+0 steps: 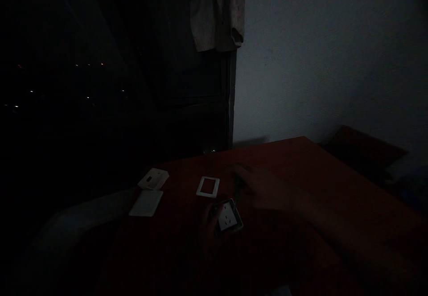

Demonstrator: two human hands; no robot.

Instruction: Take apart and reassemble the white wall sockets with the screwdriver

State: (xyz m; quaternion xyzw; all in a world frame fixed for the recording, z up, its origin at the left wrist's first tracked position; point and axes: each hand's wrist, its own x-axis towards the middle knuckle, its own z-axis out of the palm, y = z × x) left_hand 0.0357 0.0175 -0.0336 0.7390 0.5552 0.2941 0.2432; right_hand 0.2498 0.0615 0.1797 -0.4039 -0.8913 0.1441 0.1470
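My left hand (211,229) is closed around the left side of a wall socket (228,217), whose white face with dark slots is turned up. In my right hand (259,187) is a screwdriver (236,193) with a dark green handle, pointing down. Its tip meets the upper right edge of the socket; whether it sits in a screw is too dark to tell. Just beyond the socket, a white square frame (201,194) lies flat on the reddish-brown table (274,153).
At the table's left edge lie a pale box (154,178) and a flat white plate or sheet (146,203). A garment (217,15) hangs by the dark window, and a pale wall (317,55) rises behind the table. The room is very dim.
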